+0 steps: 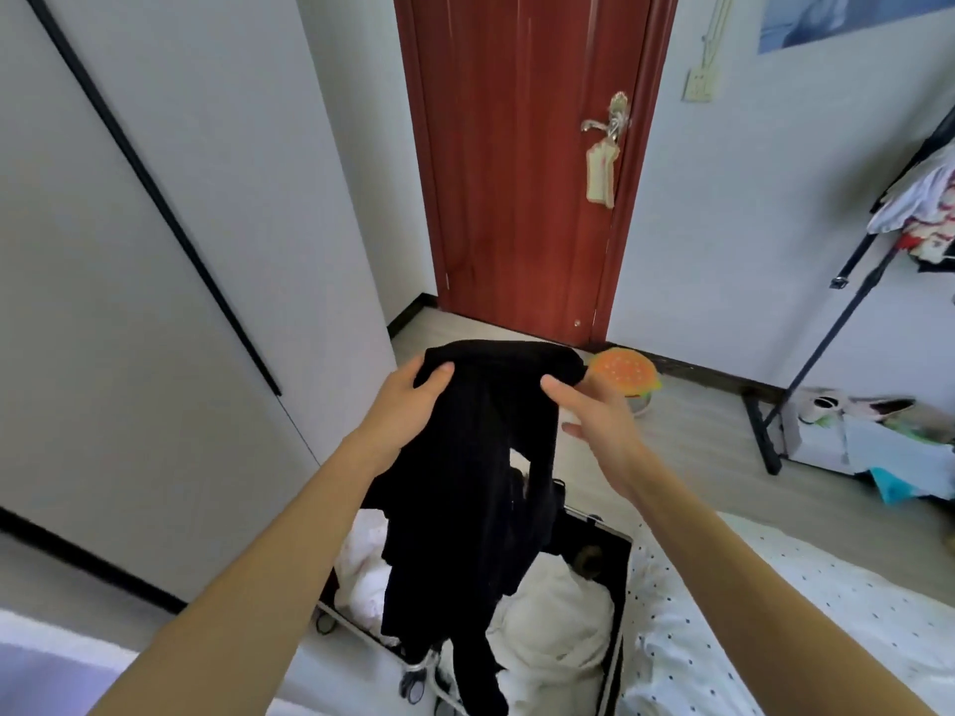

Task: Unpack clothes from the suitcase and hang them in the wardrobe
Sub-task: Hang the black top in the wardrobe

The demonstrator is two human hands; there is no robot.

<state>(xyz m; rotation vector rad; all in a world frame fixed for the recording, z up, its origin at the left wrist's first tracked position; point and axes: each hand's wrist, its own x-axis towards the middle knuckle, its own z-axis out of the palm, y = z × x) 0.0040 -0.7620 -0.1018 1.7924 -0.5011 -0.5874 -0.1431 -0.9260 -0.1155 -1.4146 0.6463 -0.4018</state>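
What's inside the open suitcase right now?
White clothes lie on both sides of the suitcase, with a brown item near its far corner. The held-up black garment hangs over the middle and hides whatever lies beneath it.

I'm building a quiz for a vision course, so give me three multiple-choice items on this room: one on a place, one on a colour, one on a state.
1. Where is the burger-shaped toy?
A on the bed
B on the floor by the door
C on the clothes rack

2. What colour is the garment that the left hand grips?
A white
B red
C black

3. The suitcase is:
A open
B zipped shut
C standing upright

Answers:
1. B, it lies on the floor just in front of the door.
2. C, the cloth is black all over.
3. A, white clothes show inside it.
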